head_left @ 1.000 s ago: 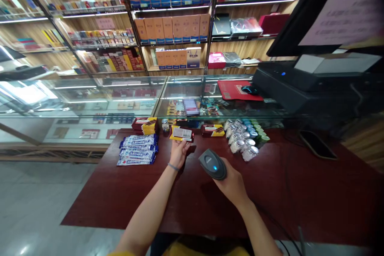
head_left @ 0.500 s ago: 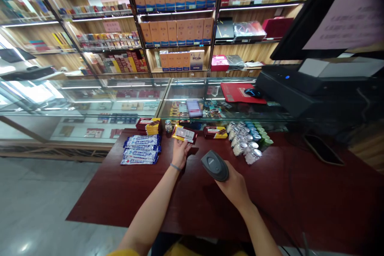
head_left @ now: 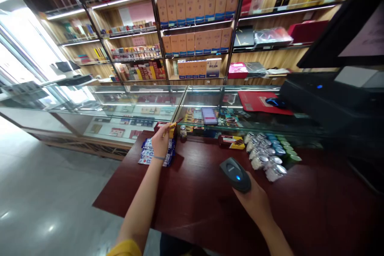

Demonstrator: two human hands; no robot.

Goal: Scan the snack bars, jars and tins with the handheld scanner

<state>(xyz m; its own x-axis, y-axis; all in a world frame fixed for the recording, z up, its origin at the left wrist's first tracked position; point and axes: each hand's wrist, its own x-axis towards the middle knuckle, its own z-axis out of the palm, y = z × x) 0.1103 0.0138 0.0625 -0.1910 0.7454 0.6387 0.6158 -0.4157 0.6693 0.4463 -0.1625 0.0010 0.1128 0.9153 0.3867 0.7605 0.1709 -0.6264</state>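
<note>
My left hand is closed on a flat maroon-and-yellow snack pack, which I see almost edge-on. It hovers over the left stack of similar packs, partly hiding it, with blue-and-white wrapped packets just below. A small lidded jar stands to the right of that stack. My right hand grips a dark barcode scanner over the middle of the table, its blue light lit. Beyond the scanner lies another pile of maroon-and-yellow packs, next to rows of silver-lidded jars.
A glass display case borders the far edge of the dark red table. On the glass, a mouse rests on a red mat. A black monitor and dark machine crowd the right side.
My left hand has carried the snack pack leftward to the left stack and turned it edge-on. The scanner's blue light has come on. My view has shifted left.
</note>
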